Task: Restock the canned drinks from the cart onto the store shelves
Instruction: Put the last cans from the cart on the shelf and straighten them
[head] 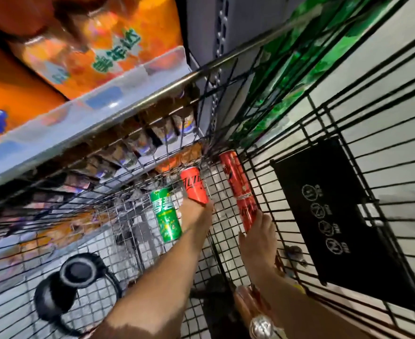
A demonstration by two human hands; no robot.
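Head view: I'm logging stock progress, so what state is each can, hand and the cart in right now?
Left hand: gripping the short red can.
Short red can: held, low in the cart.
Green can: lying in the cart beside the left hand, not gripped.
Right hand: holding the lower tall red can.
Tall red cans: two end to end, inside the cart.
Cart: still holds cans.

Head camera looks steeply down, tilted, close into the wire cart (250,182)
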